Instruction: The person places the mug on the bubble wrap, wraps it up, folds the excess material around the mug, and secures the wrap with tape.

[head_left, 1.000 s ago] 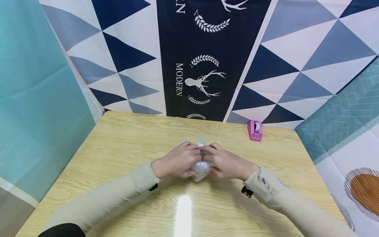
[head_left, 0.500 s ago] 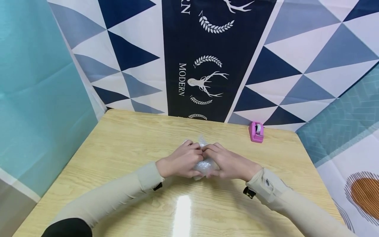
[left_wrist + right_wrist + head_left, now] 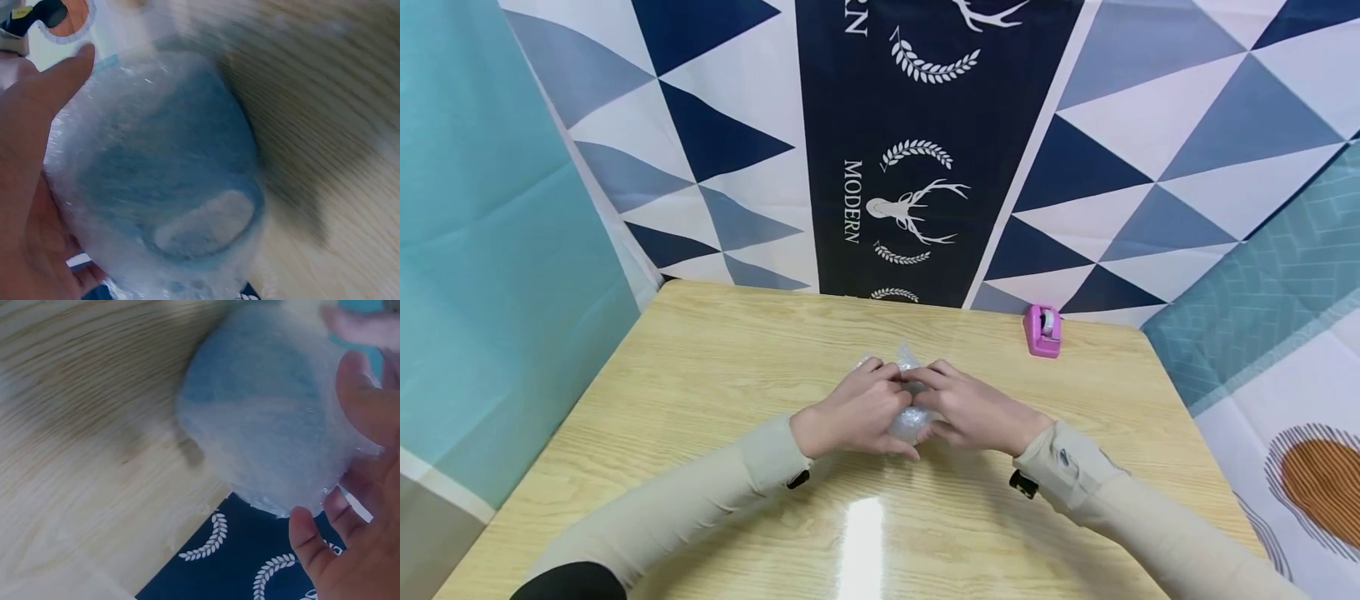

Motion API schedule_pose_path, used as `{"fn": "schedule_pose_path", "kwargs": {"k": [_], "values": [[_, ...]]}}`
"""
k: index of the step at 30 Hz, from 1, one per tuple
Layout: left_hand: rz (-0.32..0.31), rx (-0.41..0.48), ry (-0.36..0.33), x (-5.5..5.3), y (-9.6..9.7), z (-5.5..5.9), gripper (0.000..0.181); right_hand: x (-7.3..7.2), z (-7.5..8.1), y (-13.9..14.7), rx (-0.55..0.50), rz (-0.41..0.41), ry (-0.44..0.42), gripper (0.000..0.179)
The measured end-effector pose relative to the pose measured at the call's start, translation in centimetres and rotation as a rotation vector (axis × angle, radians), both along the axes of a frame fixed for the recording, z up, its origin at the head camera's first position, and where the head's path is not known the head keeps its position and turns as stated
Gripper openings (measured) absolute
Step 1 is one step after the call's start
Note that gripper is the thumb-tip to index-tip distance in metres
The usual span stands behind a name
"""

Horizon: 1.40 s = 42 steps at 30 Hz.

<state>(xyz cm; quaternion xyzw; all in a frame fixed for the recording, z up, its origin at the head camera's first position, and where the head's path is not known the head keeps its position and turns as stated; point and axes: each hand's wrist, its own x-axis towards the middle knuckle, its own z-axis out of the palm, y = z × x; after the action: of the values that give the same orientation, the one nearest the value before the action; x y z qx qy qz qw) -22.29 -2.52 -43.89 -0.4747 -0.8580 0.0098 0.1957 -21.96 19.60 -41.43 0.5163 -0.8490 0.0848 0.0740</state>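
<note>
A blue mug [image 3: 187,144] with a looped handle shows through the bubble wrap [image 3: 912,422] around it. My left hand [image 3: 853,410] holds the wrapped bundle from the left, its fingers bent over the top. Its thumb is stretched out, off the near side in the head view. From the right, my right hand [image 3: 972,411] grips the same bundle with curled fingers and the thumb at its near side. The fingertips of both hands meet over the top and cover much of the wrap. In the right wrist view the mug's blue body [image 3: 256,406] looks hazy under the film.
A pink tape dispenser [image 3: 1042,331] stands at the back right of the wooden table [image 3: 730,350]. Behind the table's back edge hangs a patterned cloth [image 3: 895,200] with triangles and a deer print. A loose tip of wrap sticks up beyond the hands.
Both hands stay on the wrapped mug in the same spot. The left thumb has moved off the wrap and straightened. The fingers have shifted slightly over the top.
</note>
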Motion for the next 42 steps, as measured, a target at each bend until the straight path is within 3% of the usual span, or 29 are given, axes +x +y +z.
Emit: {"fn": "schedule_pose_path", "kwargs": {"k": [7,13,17,22,28,36,42], "values": [[0.079,0.104,0.032,0.8,0.5,-0.5,0.064,-0.7,0.2,-0.4,0.028,-0.044,-0.156,0.032],[0.062,0.185,-0.019,0.9,-0.2,-1.0,0.074,-0.9,-0.2,-0.5,-0.013,-0.058,-0.205,0.028],[0.053,0.129,-0.060,0.9,-0.5,-0.6,0.066,-0.5,-0.4,-0.6,-0.035,-0.061,-0.215,0.032],[0.049,-0.013,-0.086,0.7,-0.6,0.3,0.055,-0.1,-0.4,-0.5,-0.043,-0.081,-0.212,0.041],[0.025,-0.101,-0.137,0.4,-0.5,1.0,0.057,0.4,-0.2,-0.4,-0.044,-0.098,-0.227,0.050],[0.015,-0.119,-0.222,0.3,-0.4,1.1,0.059,0.6,0.0,0.2,-0.086,-0.136,-0.331,0.051],[0.003,-0.099,-0.201,0.3,-0.6,0.5,0.057,0.3,0.2,0.5,-0.096,-0.121,-0.356,0.049]]}}
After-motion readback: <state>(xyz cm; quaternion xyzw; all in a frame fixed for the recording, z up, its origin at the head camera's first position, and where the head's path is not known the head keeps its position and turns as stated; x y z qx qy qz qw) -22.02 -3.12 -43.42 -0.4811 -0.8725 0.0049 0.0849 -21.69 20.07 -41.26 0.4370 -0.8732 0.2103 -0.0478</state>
